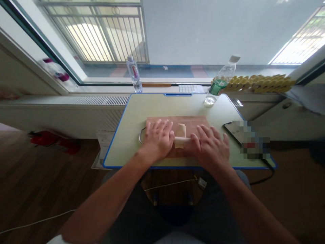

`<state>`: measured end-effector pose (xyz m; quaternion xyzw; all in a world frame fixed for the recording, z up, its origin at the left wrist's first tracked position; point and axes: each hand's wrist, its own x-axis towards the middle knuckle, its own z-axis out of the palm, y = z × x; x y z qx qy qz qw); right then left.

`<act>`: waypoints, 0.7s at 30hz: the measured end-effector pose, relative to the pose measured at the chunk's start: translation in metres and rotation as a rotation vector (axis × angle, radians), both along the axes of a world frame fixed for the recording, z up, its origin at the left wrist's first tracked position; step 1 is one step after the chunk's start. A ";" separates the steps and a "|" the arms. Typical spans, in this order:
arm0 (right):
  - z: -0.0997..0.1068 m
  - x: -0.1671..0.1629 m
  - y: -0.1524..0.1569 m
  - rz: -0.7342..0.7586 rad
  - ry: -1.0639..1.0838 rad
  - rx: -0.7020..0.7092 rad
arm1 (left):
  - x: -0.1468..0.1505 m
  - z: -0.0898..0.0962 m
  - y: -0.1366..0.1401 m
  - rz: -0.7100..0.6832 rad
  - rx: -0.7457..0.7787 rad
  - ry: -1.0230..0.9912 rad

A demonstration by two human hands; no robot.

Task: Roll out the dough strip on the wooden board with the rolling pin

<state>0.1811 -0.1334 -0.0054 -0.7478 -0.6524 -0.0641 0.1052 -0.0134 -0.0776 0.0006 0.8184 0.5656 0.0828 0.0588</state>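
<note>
A pale rod (pixel 184 139) is spanned by the left grip (pixel 159 139) and the right grip (pixel 212 145), each laid palm down over one end with fingers stretched forward; neither is seen wrapped around it. By this flat hold, pressure can presumably be shared evenly while the rod is left free to turn. Between the grips, a pale flat strip (pixel 181 128) is crossed by the rod, with parts shown before and behind; its material cannot be told. Beneath both grips, a wooden board (pixel 194 120) is laid on the worktop (pixel 142 105), probably so that a firm base is given. Its metal handle (pixel 140 135) is turned out beside the left grip, where the rod is not obstructed. Beyond the right grip, a bottle (pixel 218 86) is stood off the board, seemingly out of the forearms' way.
</note>
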 end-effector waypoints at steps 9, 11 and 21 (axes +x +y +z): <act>0.021 0.015 0.084 -0.076 0.133 -0.189 | 0.020 0.018 0.088 -0.043 -0.169 0.055; 0.026 0.017 0.095 -0.067 0.120 -0.202 | 0.021 0.017 0.099 -0.053 -0.187 0.055; -0.004 -0.002 -0.006 -0.007 -0.022 0.032 | -0.007 -0.002 -0.006 -0.057 0.023 -0.018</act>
